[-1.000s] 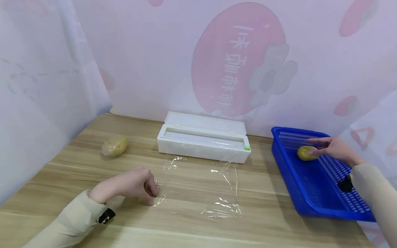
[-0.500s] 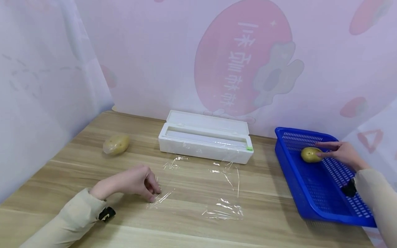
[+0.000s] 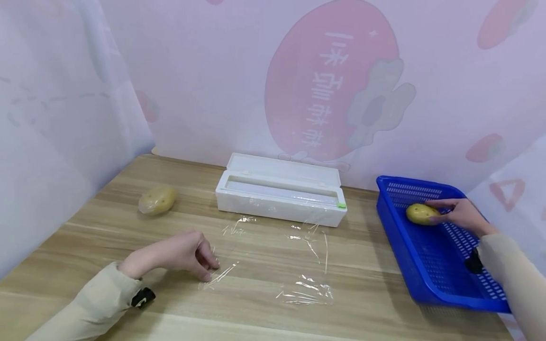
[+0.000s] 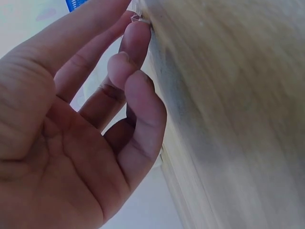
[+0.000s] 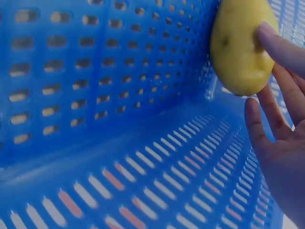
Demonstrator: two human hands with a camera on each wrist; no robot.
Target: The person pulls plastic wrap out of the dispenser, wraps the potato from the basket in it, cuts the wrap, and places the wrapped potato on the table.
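In the head view my left hand (image 3: 183,255) is low over the table, thumb and fingertips pinching the near left corner of a clear sheet of plastic wrap (image 3: 313,291). The left wrist view shows a crumpled bit of film (image 4: 136,18) at the fingertips of that hand (image 4: 86,119); the other fingers are curled loosely. Over at the right, my right hand (image 3: 462,215) grips a yellow potato (image 3: 420,214) inside the blue basket (image 3: 411,265). Seen from the right wrist, the thumb lies on the potato (image 5: 240,47), with fingers partly hidden behind it.
A white cling film box (image 3: 281,203), lid up, stands behind the sheet, with a green slider at its right end. Another potato (image 3: 158,199), covered in shiny film, lies at the left of the wooden table (image 3: 239,322). A printed curtain hangs behind.
My left hand has drawn the film's near left corner slightly outward and toward me. My right hand and the potato have shifted a little left within the basket. The view moved slightly.
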